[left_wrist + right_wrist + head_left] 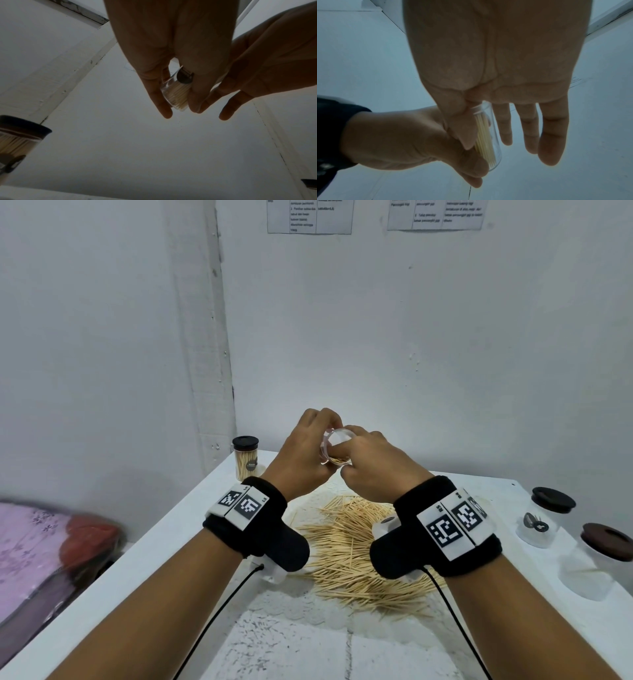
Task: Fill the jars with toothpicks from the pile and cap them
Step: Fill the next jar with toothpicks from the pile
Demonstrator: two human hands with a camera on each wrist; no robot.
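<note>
Fingers of the left hand point(301, 450) curl round a clear jar point(334, 448) tilted above the toothpick pile point(356, 546); right hand point(373, 463) pinches toothpicks at its mouth, other fingers straight. Risk: tilted jar spills sticks, or slips from grip.

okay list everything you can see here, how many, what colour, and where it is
held jar: one, clear, part-filled, above the pile
toothpick pile: one, pale wood, table centre
capped full jar: one, clear with a black cap, far left corner
jars at right: two, clear, dark caps, right edge
table: one, white
wall sheets: two, white, top
cloth: one, pink, left
left hand: grip round the held jar
right hand: at the held jar's mouth, grip unclear
</note>
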